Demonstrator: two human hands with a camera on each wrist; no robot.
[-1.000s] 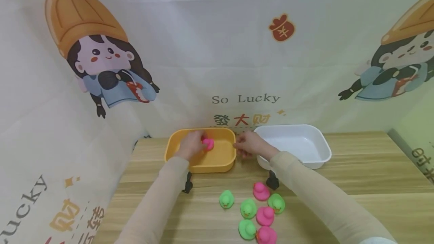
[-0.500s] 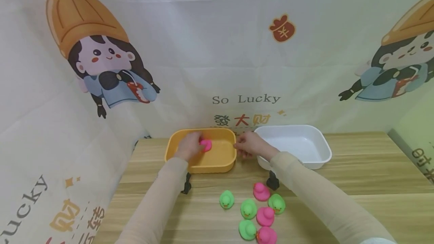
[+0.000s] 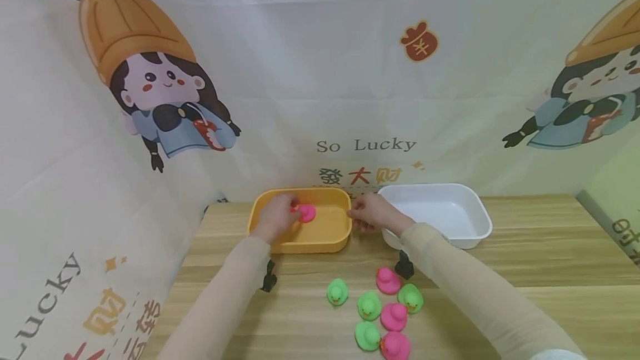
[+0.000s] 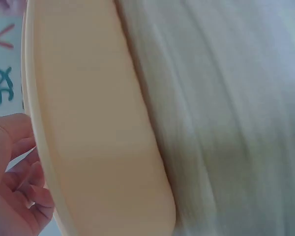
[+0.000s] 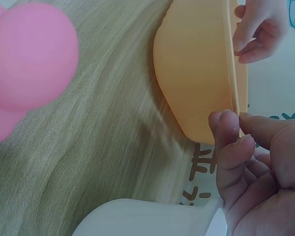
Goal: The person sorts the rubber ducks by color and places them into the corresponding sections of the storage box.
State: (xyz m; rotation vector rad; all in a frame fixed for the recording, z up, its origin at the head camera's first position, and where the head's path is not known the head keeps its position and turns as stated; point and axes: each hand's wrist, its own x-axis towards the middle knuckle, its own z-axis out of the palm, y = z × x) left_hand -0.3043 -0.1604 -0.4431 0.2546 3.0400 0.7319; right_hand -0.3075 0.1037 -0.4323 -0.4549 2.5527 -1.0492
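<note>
In the head view my left hand reaches into the yellow tub, thumb and fingers at a pink rubber duck that they pinch near the tub floor. Curled fingers of this hand also show by the tub's rim in the left wrist view, where the duck is hidden. At the tub's right end my right hand pinches the rim between thumb and fingertips. The white tub stands just right of that hand, partly behind the forearm.
Three pink ducks and several green ducks lie on the wooden table in front of the tubs. Black wrist mounts hang below both wrists. A printed cloth rises behind the table.
The left hand and the pink duck have shifted slightly left within the yellow tub. The right hand keeps its place at the rim. The whole head view has slid a little.
</note>
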